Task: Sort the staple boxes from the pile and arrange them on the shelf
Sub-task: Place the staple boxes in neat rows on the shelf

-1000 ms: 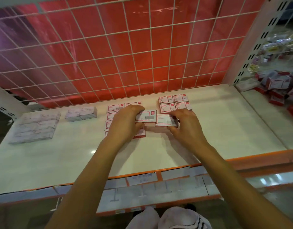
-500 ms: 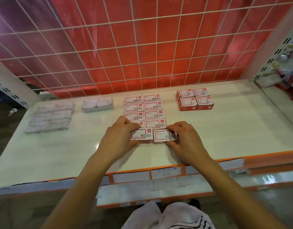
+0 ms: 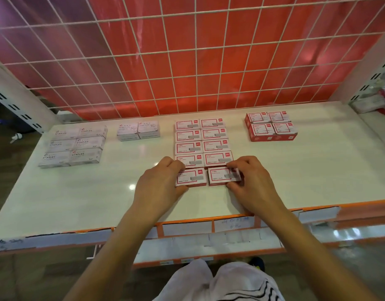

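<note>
From the head camera, a white shelf [image 3: 306,170] with an orange front edge carries several groups of boxes. Near the middle of the shelf, red-and-white staple boxes [image 3: 202,139] lie flat in two columns that run from the back edge toward the front. The last row is in the person's hands. The left hand [image 3: 159,184] pinches the left staple box [image 3: 190,178], fingers on its far edge and thumb on its near edge. The right hand [image 3: 252,185] grips the right staple box [image 3: 221,176] the same way. Both boxes rest on the shelf, just beside each other and close behind the row above. Toward the back right corner sits a stacked red block of boxes [image 3: 270,127]. Grey STAPLES boxes [image 3: 72,146] lie by the left edge, with smaller grey boxes [image 3: 138,130] at the back edge. A white wire grid [image 3: 187,68] rises behind the shelf.
</note>
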`<state>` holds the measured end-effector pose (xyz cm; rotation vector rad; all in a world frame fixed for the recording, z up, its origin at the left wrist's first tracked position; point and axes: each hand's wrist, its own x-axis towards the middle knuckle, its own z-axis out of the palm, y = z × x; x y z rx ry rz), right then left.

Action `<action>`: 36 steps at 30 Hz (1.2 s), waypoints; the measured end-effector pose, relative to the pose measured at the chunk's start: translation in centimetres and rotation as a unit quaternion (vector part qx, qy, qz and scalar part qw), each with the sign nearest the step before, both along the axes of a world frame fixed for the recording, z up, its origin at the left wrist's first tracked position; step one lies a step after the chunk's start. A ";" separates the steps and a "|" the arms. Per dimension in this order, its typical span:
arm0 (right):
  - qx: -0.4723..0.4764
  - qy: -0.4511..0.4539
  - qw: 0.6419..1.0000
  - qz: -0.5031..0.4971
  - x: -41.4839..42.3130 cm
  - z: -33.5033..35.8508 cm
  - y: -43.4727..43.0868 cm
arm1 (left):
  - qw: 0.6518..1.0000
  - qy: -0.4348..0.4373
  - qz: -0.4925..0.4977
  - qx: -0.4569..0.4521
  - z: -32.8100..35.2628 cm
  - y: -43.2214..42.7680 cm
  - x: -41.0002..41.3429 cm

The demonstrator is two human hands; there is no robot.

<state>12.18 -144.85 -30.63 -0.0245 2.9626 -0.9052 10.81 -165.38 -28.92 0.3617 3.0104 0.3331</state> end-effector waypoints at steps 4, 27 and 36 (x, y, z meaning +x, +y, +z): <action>-0.017 0.005 1.000 -0.014 0.0 -0.1 -0.4 | 0.999 -0.010 0.025 0.045 -0.5 -0.1 0.0; -0.009 -0.007 1.000 -0.017 -0.1 -0.1 -0.9 | 0.997 -0.018 0.053 0.047 -1.0 0.1 -0.1; 0.019 -0.013 1.000 -0.014 0.2 -0.1 -1.2 | 0.998 -0.007 0.054 0.041 -1.3 0.2 0.1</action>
